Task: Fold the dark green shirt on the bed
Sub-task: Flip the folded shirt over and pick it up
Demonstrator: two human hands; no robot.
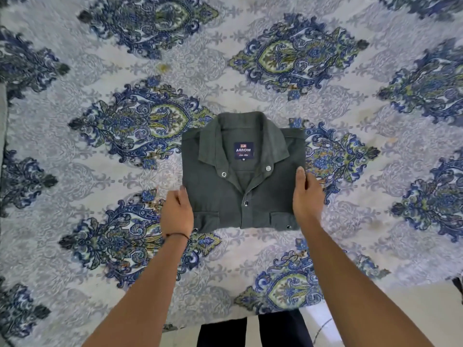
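The dark green shirt [215, 194] lies in the middle of the bed as a compact square, collar up and away from me, a dark blue label showing inside the neck. Snap buttons and two chest pocket flaps face up. My left hand [176, 214] rests flat against the shirt's left edge near its lower corner, fingers together and pointing away. My right hand [307, 196] lies flat along the right edge, fingertips touching the fabric. Neither hand visibly grips the cloth.
The bedspread [125, 71] is pale grey with large blue and green paisley medallions and spreads all around the shirt. Its near edge hangs over the bed front, where dark trouser legs [250, 331] and pale floor [400, 309] show.
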